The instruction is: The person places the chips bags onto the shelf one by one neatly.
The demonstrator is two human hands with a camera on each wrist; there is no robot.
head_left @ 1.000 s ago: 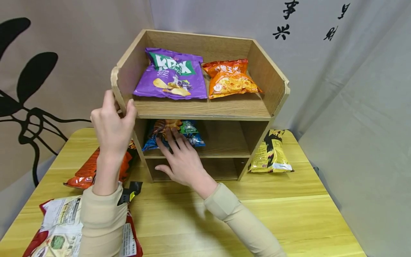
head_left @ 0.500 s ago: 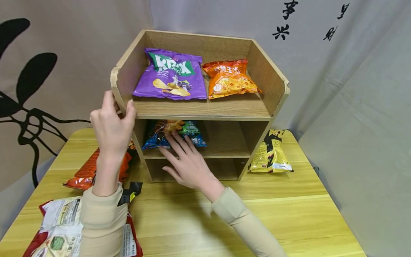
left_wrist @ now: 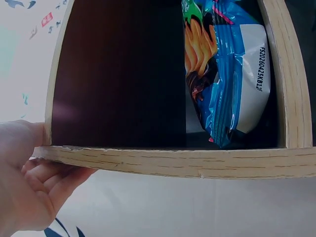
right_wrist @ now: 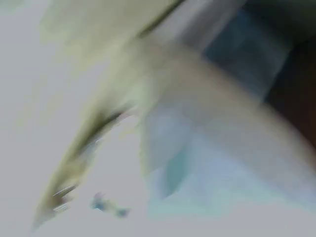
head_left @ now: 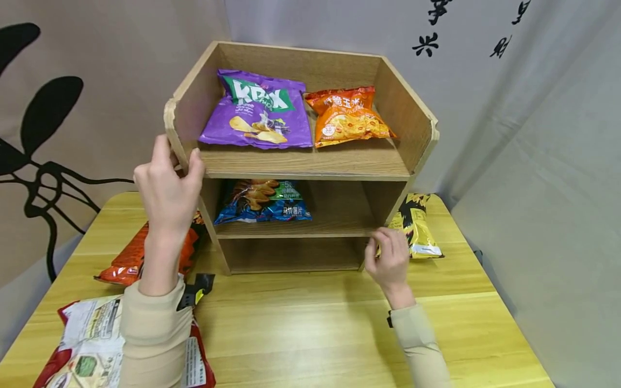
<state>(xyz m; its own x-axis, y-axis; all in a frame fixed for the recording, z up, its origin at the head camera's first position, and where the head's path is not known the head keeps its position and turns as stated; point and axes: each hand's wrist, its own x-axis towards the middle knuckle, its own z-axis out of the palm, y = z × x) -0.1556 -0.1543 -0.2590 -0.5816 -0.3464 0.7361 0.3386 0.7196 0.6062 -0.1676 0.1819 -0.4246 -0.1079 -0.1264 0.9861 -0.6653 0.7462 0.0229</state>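
In the head view my left hand (head_left: 167,199) grips the left side panel of a small wooden shelf unit (head_left: 310,175), and the left wrist view shows its thumb and fingers on either side of the board edge. A blue bag of potato chips (head_left: 264,202) lies at the left of the middle shelf. My right hand (head_left: 390,258) is by the unit's lower right corner, fingers loosely bent and holding nothing. It overlaps a yellow snack bag (head_left: 421,229) on the table behind it. The right wrist view is blurred.
On the top shelf sit a purple chip bag (head_left: 259,113) and an orange snack bag (head_left: 351,118). Left of the unit, a red-orange bag (head_left: 128,256) lies on the table (head_left: 301,334). A large red and white bag (head_left: 92,345) is partly under the left forearm.
My right hand has left the blue chip bag and moved right, past the unit's corner, its fingers more bent. The left hand keeps its grip on the side panel.
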